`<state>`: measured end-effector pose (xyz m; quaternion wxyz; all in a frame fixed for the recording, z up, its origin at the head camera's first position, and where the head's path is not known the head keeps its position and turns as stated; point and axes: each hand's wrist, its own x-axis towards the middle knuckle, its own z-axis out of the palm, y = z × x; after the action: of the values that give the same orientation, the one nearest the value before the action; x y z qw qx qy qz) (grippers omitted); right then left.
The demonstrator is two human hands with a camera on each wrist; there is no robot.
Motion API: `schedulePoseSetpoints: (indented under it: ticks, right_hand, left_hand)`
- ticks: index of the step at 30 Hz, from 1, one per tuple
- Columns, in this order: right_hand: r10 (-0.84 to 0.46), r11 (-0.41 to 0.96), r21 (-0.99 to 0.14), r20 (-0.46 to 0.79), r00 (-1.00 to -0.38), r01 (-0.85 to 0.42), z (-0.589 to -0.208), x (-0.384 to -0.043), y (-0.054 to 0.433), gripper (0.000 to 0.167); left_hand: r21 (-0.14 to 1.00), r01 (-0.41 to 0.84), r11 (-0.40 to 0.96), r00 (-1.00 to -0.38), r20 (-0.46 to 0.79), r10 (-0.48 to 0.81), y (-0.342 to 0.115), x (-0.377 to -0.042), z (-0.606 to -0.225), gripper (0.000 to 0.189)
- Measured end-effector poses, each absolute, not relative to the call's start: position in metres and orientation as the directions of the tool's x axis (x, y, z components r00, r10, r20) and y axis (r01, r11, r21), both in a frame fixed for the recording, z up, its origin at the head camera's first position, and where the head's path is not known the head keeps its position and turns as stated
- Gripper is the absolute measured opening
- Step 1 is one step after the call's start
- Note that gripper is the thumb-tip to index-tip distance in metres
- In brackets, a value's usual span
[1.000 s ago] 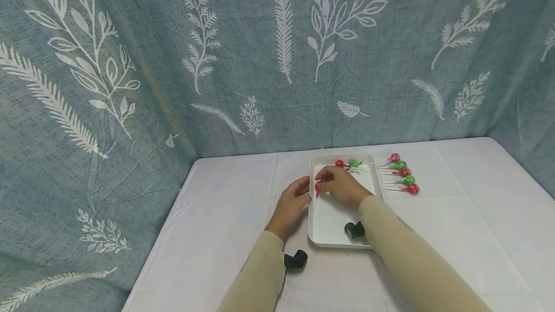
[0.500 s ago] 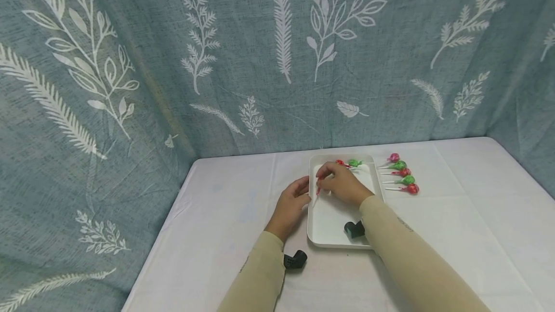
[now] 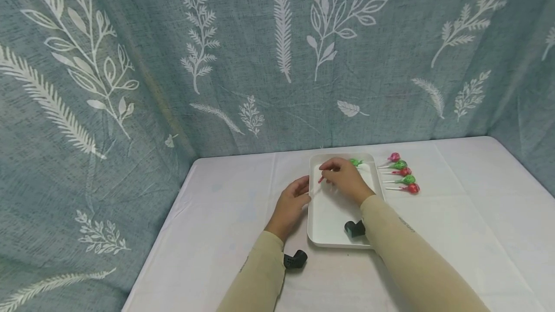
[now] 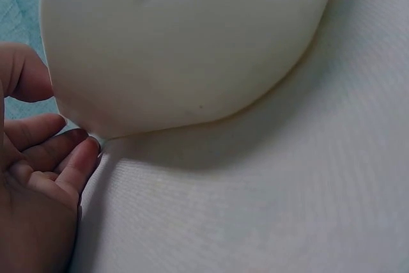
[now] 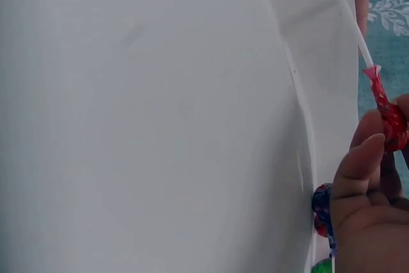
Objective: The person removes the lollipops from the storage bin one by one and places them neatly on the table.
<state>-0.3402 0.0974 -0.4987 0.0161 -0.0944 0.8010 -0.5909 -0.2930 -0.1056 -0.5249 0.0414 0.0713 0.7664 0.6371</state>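
Note:
My right hand pinches a red-wrapped lollipop by its candy end, above the left side of a white tray. The lollipop's white stick points toward the tray's left wall. My left hand touches the outside of that wall; in the left wrist view its fingertips lie right at the tray's edge. Beyond the right hand, a green lollipop lies at the tray's far end. A blue-wrapped lollipop and bits of red and green show beside the hand in the right wrist view.
To the right of the tray, several lollipops lie in a column, among them a pink one and a red one, sticks toward the tray. A white cloth covers the table. A patterned blue-green curtain hangs behind.
My right hand has moved slightly toward the tray's far end with the red lollipop, whose stick now slants more. The hand now covers the red candy at that end. My left hand stays put.

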Motion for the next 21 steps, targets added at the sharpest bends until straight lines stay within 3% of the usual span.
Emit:
schedulePoseSetpoints:
  ticks: [12,21]
  right_hand:
    - [-0.028,0.169,-0.978,0.118,-0.993,-0.121,-0.491,-0.337,0.094,0.023]
    - [-0.041,0.207,-0.961,0.179,-0.983,-0.184,-0.476,-0.335,0.097,0.028]
  left_hand:
    - [0.983,0.034,0.179,-0.989,0.008,0.148,-0.106,-0.293,-0.526,0.066]
    - [0.979,0.028,0.204,-0.990,-0.001,0.138,-0.106,-0.292,-0.522,0.065]
